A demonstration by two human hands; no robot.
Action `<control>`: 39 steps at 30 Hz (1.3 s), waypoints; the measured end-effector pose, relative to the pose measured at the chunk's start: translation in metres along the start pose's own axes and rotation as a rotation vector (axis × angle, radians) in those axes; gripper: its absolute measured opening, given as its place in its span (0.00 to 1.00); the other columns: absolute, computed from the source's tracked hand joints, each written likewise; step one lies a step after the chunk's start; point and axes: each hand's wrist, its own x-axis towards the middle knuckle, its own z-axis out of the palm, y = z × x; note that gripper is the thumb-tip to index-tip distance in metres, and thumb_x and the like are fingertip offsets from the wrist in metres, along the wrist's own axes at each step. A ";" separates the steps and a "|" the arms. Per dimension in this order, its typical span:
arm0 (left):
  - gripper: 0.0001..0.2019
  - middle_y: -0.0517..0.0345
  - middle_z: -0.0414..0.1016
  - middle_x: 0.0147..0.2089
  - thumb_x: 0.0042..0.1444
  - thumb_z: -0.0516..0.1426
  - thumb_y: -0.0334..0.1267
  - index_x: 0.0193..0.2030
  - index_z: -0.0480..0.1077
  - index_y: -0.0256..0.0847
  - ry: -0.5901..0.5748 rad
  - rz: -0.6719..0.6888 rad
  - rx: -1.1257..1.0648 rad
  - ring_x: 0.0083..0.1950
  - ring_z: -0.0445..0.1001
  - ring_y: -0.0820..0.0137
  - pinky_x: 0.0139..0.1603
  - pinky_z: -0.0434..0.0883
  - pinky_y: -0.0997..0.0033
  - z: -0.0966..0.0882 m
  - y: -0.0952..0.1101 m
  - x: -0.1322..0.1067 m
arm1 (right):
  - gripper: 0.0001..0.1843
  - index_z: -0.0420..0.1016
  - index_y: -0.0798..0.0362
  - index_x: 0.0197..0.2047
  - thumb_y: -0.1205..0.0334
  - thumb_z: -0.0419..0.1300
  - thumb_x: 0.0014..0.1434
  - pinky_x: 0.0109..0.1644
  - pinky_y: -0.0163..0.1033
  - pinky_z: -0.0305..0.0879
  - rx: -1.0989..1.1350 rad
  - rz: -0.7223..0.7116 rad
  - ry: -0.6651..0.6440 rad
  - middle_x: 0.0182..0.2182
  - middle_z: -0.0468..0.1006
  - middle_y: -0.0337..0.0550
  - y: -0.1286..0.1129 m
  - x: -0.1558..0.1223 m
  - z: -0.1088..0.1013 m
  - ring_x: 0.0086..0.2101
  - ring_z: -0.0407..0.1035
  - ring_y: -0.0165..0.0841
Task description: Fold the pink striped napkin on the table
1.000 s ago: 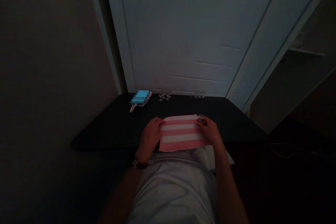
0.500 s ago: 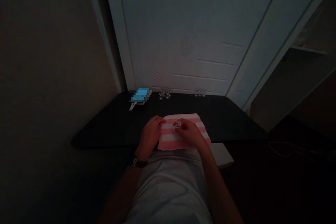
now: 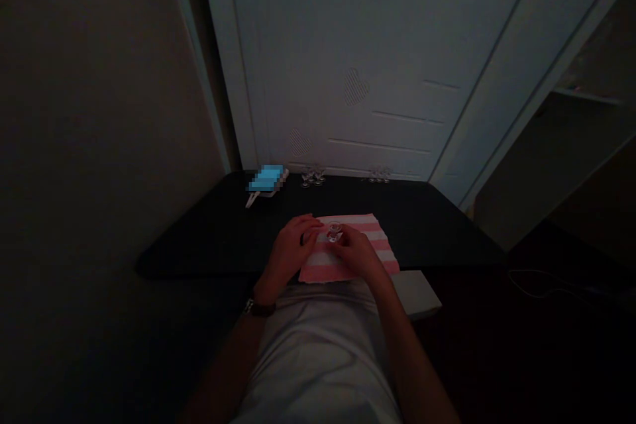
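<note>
A small clear glass (image 3: 334, 232), seemingly waisted like a little stemmed cup, stands over a pink-and-white striped cloth (image 3: 325, 273). The fingers of my right hand (image 3: 358, 253) grip it from the right side. My left hand (image 3: 292, 246) hovers at the cloth's left edge, its thumb apart from its curved fingers. Those fingertips reach close to the glass; whether they touch it I cannot tell. Nothing shows inside the left hand.
The cloth lies on a dark table (image 3: 223, 238). Along the back stand several clear glasses (image 3: 313, 176) and another group of small glasses (image 3: 379, 175). A device with a blurred blue screen (image 3: 267, 179) sits at back left. A white box (image 3: 416, 293) protrudes below the front edge.
My left hand has moved right, over the cloth and towards the glass, with its thumb spreading from the fingers. The glass in my right hand has turned and shifted slightly left.
</note>
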 end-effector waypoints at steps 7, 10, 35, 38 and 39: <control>0.08 0.56 0.72 0.40 0.53 0.55 0.40 0.37 0.71 0.41 -0.082 0.033 -0.135 0.44 0.69 0.69 0.46 0.67 0.70 -0.002 0.002 0.005 | 0.13 0.70 0.53 0.40 0.58 0.58 0.51 0.30 0.32 0.51 -0.162 0.047 0.013 0.32 0.74 0.41 -0.009 -0.002 0.002 0.30 0.64 0.30; 0.07 0.56 0.72 0.38 0.53 0.55 0.39 0.36 0.72 0.40 -0.100 0.016 -0.178 0.43 0.69 0.69 0.45 0.66 0.70 0.002 0.003 0.008 | 0.14 0.69 0.53 0.41 0.57 0.58 0.52 0.31 0.33 0.51 -0.187 0.034 0.015 0.33 0.75 0.42 -0.011 -0.003 0.002 0.31 0.65 0.31; 0.05 0.57 0.71 0.34 0.46 0.60 0.36 0.32 0.74 0.40 -0.112 -0.096 -0.398 0.37 0.70 0.70 0.38 0.66 0.73 0.011 0.003 0.014 | 0.15 0.70 0.53 0.38 0.54 0.61 0.50 0.27 0.31 0.48 -0.114 0.074 -0.014 0.29 0.74 0.40 -0.006 0.000 0.003 0.28 0.65 0.28; 0.05 0.58 0.70 0.33 0.46 0.60 0.38 0.31 0.73 0.40 -0.069 -0.111 -0.375 0.36 0.70 0.70 0.36 0.66 0.74 0.009 0.004 0.012 | 0.15 0.71 0.52 0.40 0.54 0.61 0.50 0.27 0.31 0.48 -0.080 0.035 -0.019 0.28 0.73 0.37 -0.005 -0.001 0.003 0.27 0.64 0.27; 0.06 0.59 0.70 0.33 0.46 0.60 0.38 0.30 0.73 0.40 -0.055 -0.116 -0.370 0.35 0.70 0.71 0.35 0.65 0.74 0.008 0.004 0.012 | 0.15 0.71 0.51 0.40 0.54 0.61 0.50 0.27 0.31 0.48 -0.068 0.020 -0.022 0.27 0.73 0.36 -0.004 -0.001 0.003 0.27 0.64 0.27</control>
